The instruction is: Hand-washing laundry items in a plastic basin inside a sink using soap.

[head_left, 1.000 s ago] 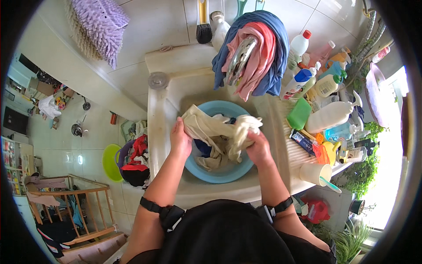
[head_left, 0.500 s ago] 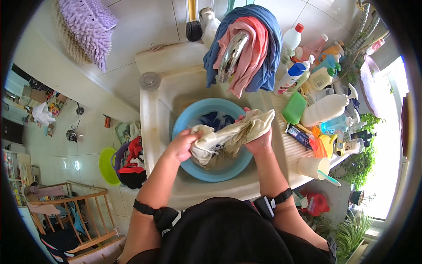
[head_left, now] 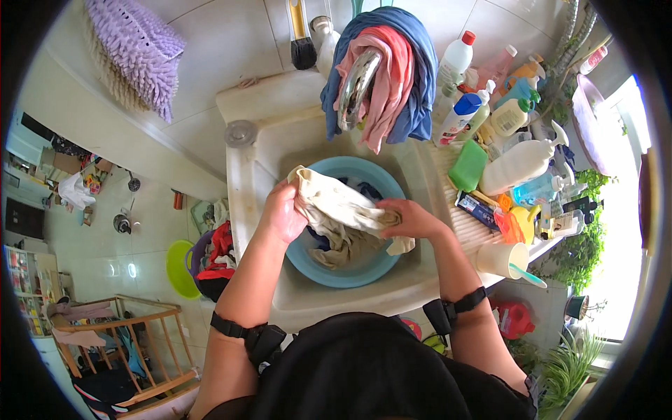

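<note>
A wet cream-coloured garment (head_left: 341,207) is stretched between my hands above a blue basin (head_left: 329,278). My left hand (head_left: 282,212) grips its left end, with the fingers partly hidden behind the cloth. Around the right end, the fingers of my right hand (head_left: 409,220) are closed. Part of the cloth hangs down into the basin. Dark blue cloth (head_left: 367,191) lies in the basin behind it, along with cloudy water.
The basin stands in a pale sink (head_left: 245,183). Blue (head_left: 423,105) and pink (head_left: 392,91) cloths drape over the faucet (head_left: 358,87). Bottles, a green sponge (head_left: 468,166) and a cup (head_left: 500,259) crowd the right ledge. A laundry basket (head_left: 199,259) stands at left.
My left hand has risen and turned, lifting its end of the garment. My right hand has moved from beneath the cloth to grip over its right end.
</note>
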`<state>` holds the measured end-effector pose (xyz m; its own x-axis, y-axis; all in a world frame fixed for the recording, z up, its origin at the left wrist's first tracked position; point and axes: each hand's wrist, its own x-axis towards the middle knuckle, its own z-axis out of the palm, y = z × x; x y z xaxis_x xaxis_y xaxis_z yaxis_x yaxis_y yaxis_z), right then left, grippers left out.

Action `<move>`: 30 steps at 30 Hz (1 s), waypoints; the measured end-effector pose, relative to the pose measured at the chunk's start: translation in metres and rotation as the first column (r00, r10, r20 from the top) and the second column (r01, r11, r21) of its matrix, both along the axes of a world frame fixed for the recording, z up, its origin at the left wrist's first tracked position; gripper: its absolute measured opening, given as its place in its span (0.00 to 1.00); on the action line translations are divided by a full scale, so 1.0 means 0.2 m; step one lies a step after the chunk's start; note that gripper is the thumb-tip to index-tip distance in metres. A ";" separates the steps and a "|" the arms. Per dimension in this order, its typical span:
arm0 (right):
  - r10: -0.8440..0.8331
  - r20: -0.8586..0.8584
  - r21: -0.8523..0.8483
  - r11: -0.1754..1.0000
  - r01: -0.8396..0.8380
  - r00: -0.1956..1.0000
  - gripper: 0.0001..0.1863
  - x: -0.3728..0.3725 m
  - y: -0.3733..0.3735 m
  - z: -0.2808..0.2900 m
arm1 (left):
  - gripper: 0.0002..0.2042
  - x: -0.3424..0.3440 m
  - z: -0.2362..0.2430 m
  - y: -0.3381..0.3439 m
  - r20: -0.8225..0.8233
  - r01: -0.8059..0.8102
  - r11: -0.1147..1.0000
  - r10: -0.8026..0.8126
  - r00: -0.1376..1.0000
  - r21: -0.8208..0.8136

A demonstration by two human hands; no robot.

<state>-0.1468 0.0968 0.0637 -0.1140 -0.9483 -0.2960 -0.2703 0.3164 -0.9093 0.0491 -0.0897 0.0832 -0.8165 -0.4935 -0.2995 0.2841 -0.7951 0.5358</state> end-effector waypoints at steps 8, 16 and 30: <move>-0.343 0.686 -0.085 0.838 0.539 0.642 0.17 0.06 0.02 0.03 | 0.11 0.06 -0.06 -0.05 0.039 -0.130 0.988 0.133 0.990 -0.086; -0.566 0.824 0.361 0.538 0.762 0.009 0.18 0.36 -0.37 -0.09 | 0.10 -0.16 0.04 0.41 0.076 -0.105 0.543 0.301 0.951 -0.833; -0.556 0.828 0.452 0.737 0.502 0.071 0.21 0.32 -0.38 0.00 | 0.07 -0.27 -0.04 0.48 -0.083 -0.052 -0.086 0.406 0.910 -0.995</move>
<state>-0.0838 0.0205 0.0642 -0.2285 -0.7493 -0.6215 0.9234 0.0353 -0.3821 -0.0055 0.0067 0.0752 -0.5943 -0.5613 0.5760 0.0802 0.6713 0.7368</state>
